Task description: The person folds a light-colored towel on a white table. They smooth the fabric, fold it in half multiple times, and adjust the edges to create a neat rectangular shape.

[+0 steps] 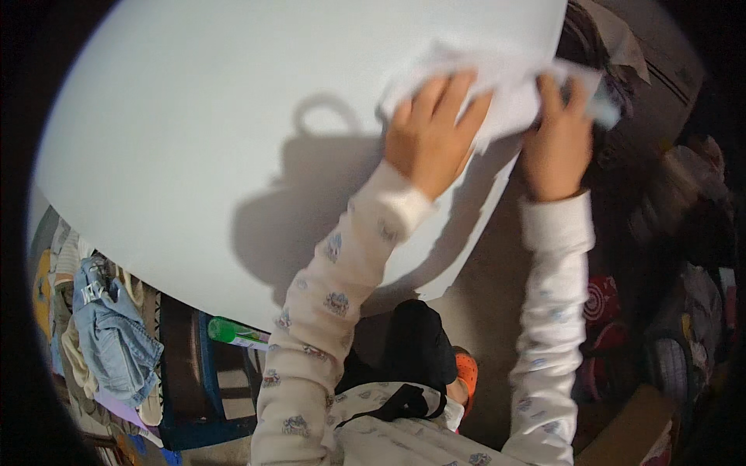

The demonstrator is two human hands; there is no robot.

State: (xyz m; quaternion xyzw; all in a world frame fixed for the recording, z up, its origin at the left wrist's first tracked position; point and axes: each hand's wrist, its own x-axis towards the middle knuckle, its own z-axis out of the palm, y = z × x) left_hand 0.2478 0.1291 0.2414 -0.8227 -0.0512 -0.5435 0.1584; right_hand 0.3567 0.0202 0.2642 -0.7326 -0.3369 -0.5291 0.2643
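A crumpled white cloth (513, 108), blurred by motion, lies across the right edge of a large white tabletop (192, 116). The fingers of my left hand (434, 131) are spread over its left part and grip it; the thumb is hidden. Just beyond the table's edge, my right hand (556, 140) holds the right end of the cloth. A pale blue blurred part (605, 109) shows beside the right fingers. Shadows of my head and arms fall on the tabletop.
At the lower left, folded clothes with a denim garment (116, 332) lie beside a dark chair frame (198, 431). A green bottle (233, 333) lies near the table's edge. Blurred bags and items (670, 192) crowd the right. An orange clog (466, 373) is on my foot.
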